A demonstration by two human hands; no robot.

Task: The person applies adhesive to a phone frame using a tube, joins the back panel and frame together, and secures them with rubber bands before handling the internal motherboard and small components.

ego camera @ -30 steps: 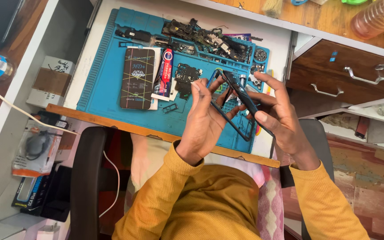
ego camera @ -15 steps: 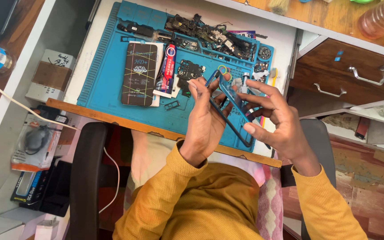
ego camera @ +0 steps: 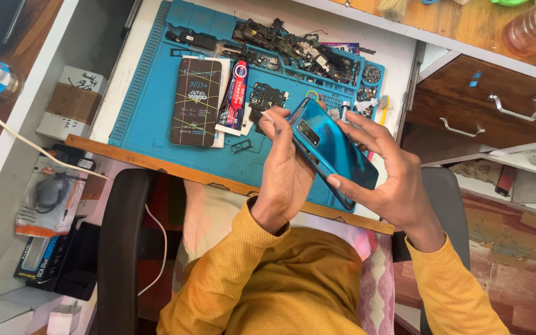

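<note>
Since the previous frames the phone [ego camera: 333, 144] was flipped, its blue back now up where the open frame showed, gripped edgewise by left hand [ego camera: 286, 170] and right hand [ego camera: 392, 177] above the blue repair mat [ego camera: 150, 99].

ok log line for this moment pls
left hand: holds blue phone back cover | right hand: holds it too | below: blue repair mat

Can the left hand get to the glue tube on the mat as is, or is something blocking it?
Probably not right away. The left hand is gripping the blue phone back together with the right hand. The glue tube lies uncovered on the blue mat just beyond it, so once freed the path looks open.
</note>
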